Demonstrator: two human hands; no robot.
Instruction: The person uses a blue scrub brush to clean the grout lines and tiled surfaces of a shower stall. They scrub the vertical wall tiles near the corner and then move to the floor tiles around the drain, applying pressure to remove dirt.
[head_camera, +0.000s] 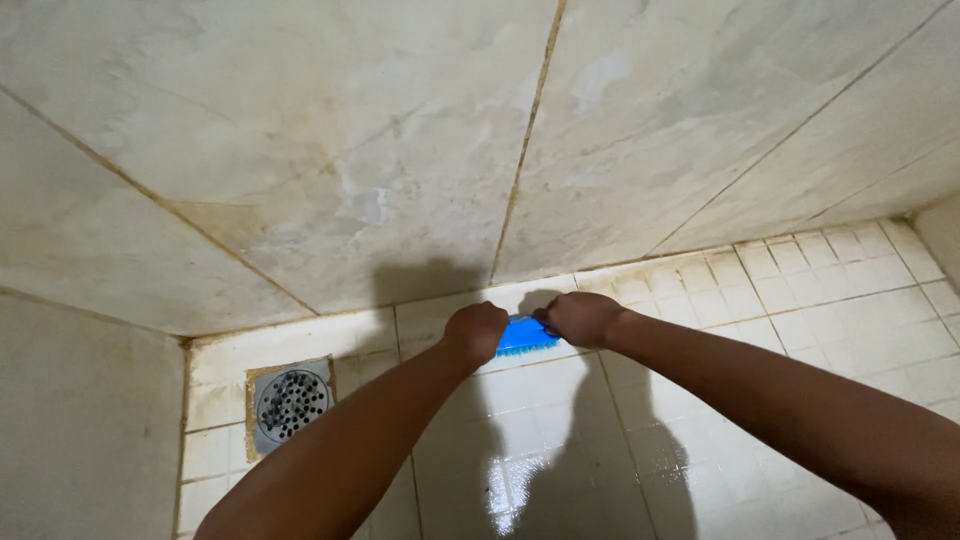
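A blue scrubbing brush (524, 337) with pale bristles is pressed on the wet white floor tiles (560, 440), close to where the floor meets the wall. My left hand (474, 331) grips its left end and my right hand (580, 318) grips its right end. Both arms reach forward from the bottom of the view. Most of the brush is hidden between the two fists.
A round metal floor drain (291, 404) sits in the left corner. Large stained beige wall tiles (400, 150) rise behind the brush, with a side wall (80, 430) at the left. Small square floor tiles (850, 300) stretch to the right corner.
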